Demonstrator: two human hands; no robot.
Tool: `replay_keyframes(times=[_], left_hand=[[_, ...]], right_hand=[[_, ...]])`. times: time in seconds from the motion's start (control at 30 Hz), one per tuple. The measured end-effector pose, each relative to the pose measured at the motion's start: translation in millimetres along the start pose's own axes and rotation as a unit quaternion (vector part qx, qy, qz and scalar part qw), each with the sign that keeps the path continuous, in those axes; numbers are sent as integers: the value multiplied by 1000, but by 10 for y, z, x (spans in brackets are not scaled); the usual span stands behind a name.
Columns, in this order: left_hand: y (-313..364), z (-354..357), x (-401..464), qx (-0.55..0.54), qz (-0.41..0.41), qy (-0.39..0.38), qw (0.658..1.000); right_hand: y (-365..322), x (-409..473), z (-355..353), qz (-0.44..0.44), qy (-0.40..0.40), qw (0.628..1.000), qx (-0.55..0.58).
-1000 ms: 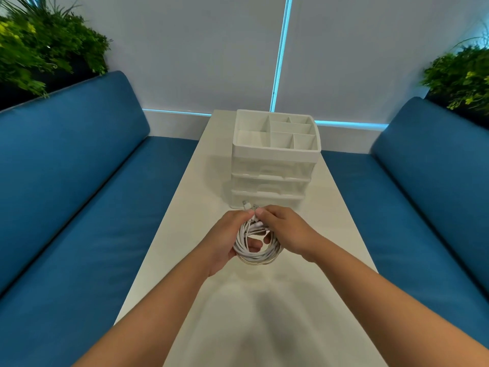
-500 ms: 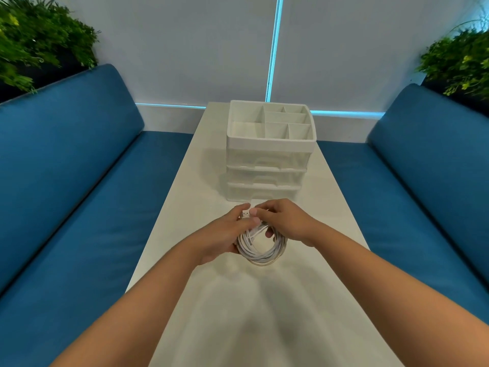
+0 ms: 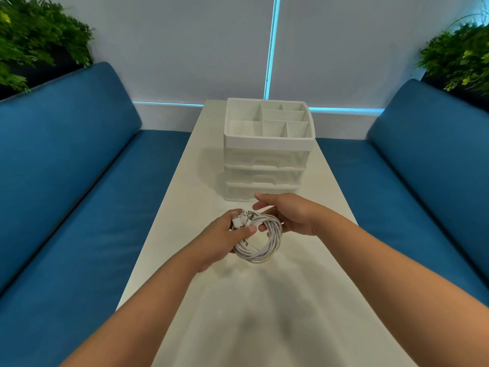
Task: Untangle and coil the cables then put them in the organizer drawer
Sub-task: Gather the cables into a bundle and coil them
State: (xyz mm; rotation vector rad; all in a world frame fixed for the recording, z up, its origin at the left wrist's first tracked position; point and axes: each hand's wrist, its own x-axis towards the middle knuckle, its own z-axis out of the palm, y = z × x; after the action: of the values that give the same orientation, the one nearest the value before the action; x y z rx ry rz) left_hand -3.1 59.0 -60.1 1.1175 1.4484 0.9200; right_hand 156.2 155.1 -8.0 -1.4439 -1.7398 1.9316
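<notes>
Holding the coiled cables [image 3: 260,241] just in front of the organizer [image 3: 267,152], above the table [image 3: 264,313]; whether the coil touches the tabletop cannot be told. Left hand [image 3: 219,241] grips the near-left side of the coil, thumb pressed over the strands, with the plug ends [image 3: 239,218] sticking up toward the organizer. Right hand [image 3: 288,214] sits on the far side of the coil, fingers loosely spread and pointing left, pinching nothing. All three organizer drawers look closed. Judgement: bundle is light, soft and springy; loops will splay if released. Best hold is across all strands at the plug-end side, where the loose ends gather. A drawer needs opening first.
</notes>
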Motion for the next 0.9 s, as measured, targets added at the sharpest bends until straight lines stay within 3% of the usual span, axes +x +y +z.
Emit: replay_keyframes(times=[0.23,0.47,0.73,0.9], left_hand=[[-153,-76,101,-104,-2,51,993],[-141,-258,324,-160,-12,151,975],[-63,-425,641,-163,-9,201,966],[-116,-462,737,-164,-13,198,966]], right_hand=[[72,222,-35,-51,89,992,66],[83,623,-126,-30,149,970,188],[25,1203,-230,-6,174,911,374],[48,1355,-248,-25,140,857,496]])
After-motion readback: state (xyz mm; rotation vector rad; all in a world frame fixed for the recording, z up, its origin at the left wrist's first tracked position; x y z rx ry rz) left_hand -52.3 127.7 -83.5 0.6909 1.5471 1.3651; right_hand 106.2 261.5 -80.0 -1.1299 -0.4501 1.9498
